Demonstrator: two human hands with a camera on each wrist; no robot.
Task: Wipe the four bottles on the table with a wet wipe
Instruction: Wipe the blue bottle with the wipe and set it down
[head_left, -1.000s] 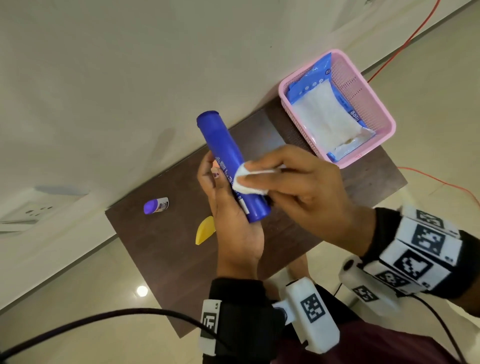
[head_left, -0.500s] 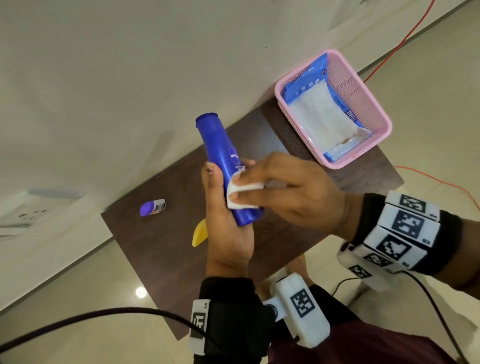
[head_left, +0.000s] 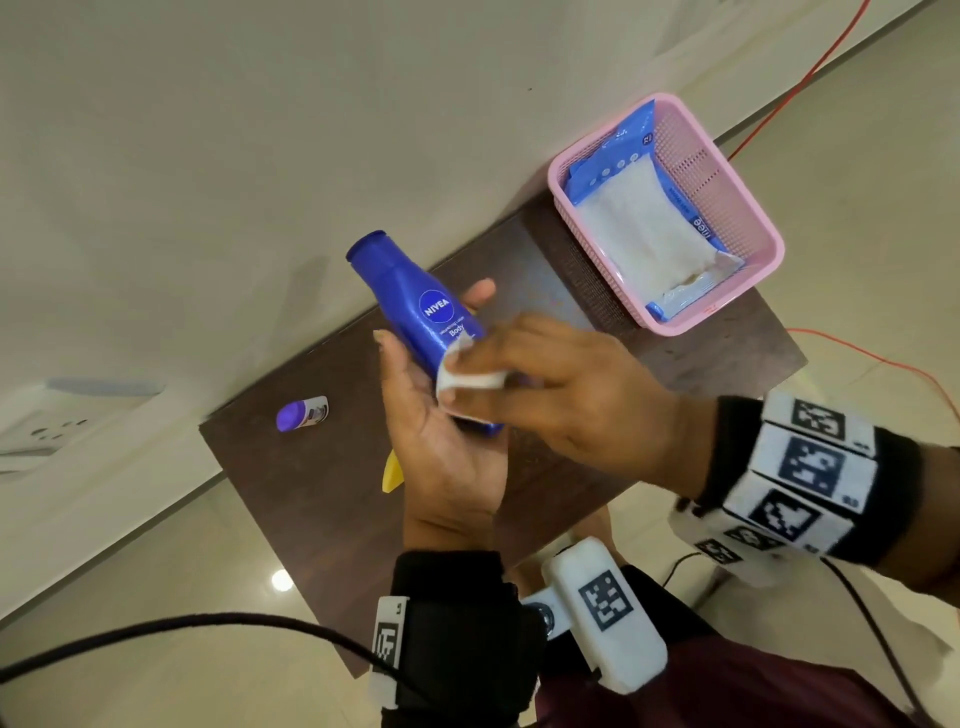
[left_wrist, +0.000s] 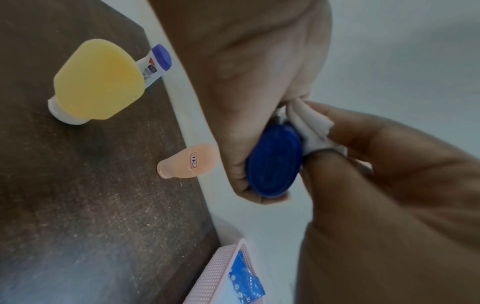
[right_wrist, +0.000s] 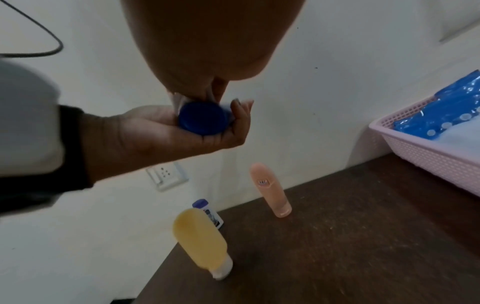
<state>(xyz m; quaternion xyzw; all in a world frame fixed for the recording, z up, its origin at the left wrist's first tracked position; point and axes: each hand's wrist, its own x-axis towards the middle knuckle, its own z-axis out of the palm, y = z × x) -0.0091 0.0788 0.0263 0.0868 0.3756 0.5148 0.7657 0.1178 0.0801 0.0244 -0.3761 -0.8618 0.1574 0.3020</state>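
My left hand (head_left: 434, 317) grips a blue Nivea bottle (head_left: 415, 306) above the table, cap pointing away, label facing up. My right hand (head_left: 457, 382) pinches a folded white wet wipe (head_left: 467, 376) and presses it on the bottle's lower body. The left wrist view shows the bottle's base (left_wrist: 274, 162) with the wipe (left_wrist: 309, 125) beside it. On the table stand a yellow bottle (right_wrist: 201, 240), a pink bottle (right_wrist: 270, 191) and a small white bottle with a purple cap (head_left: 301, 414). In the head view my hands hide the pink bottle.
A pink basket (head_left: 748, 291) at the dark table's far right corner holds an open blue pack of wipes (head_left: 644, 244). The table (head_left: 322, 519) stands against a pale wall. A red cable runs over the floor to the right.
The blue bottle has turned in my left hand, so its label now faces up. My right hand has rubbed the wipe along the bottle's lower body.
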